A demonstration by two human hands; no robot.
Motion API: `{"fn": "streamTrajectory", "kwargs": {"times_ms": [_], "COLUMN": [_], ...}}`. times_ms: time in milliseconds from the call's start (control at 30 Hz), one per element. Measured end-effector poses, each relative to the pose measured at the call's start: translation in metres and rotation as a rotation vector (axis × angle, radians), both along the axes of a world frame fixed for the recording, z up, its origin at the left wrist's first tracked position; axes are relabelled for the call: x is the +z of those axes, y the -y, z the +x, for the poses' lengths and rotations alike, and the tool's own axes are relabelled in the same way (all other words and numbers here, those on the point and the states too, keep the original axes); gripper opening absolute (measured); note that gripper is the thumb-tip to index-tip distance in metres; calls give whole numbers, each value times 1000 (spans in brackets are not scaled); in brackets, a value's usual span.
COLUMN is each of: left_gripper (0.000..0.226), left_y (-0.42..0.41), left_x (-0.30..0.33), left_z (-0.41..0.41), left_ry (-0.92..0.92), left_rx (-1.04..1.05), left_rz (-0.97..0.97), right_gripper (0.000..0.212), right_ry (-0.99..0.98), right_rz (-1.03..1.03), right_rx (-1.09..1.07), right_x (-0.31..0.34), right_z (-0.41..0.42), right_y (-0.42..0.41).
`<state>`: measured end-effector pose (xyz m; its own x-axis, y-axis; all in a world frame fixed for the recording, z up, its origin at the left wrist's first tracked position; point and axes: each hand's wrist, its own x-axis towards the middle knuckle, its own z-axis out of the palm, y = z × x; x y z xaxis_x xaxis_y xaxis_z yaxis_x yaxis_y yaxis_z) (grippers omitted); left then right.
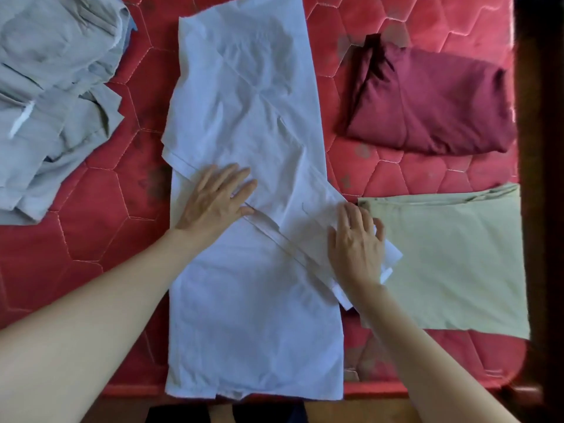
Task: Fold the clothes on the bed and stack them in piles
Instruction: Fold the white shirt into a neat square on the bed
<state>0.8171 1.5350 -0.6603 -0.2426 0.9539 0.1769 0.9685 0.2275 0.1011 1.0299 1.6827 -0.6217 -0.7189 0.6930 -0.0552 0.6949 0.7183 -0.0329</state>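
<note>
A white shirt (pixel 244 117) lies spread lengthwise down the middle of the red mattress (pixel 100 215), with a sleeve folded diagonally across it. My left hand (pixel 216 199) presses flat on the shirt near the sleeve's seam, fingers straight. My right hand (pixel 357 239) rests on the sleeve's cuff end at the shirt's right edge, thumb spread, fingers laid over the cloth. A folded maroon garment (pixel 433 105) sits at the right rear. A folded pale green garment (pixel 451 261) lies at the right front, touching the cuff.
A heap of unfolded grey clothes (pixel 52 96) lies at the left rear of the mattress. A dark wooden bed frame (pixel 540 178) runs along the right side. The mattress's front edge is just below the shirt's hem.
</note>
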Motion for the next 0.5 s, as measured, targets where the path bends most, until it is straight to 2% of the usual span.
{"fn": "streamTrajectory", "kwargs": {"times_ms": [67, 133, 233, 333, 400, 500], "left_gripper": [25, 7, 10, 13, 13, 26], "left_y": [-2, -6, -10, -8, -6, -5], "left_x": [6, 10, 14, 15, 16, 20], "left_z": [0, -1, -2, -4, -5, -6], "left_ry": [-39, -72, -94, -69, -12, 32], "left_rx": [-103, -188, -284, -320, -317, -296], "left_rz": [124, 168, 136, 98, 61, 15], "right_gripper": [27, 17, 30, 50, 49, 53], "right_ry": [45, 107, 216, 171, 132, 111], "right_rz": [29, 30, -49, -85, -96, -98], "right_rx": [-32, -73, -168, -246, -317, -441], "right_x": [6, 10, 10, 11, 12, 13], "right_z": [4, 8, 15, 23, 26, 30], "right_y": [-6, -10, -10, -5, -2, -2]}}
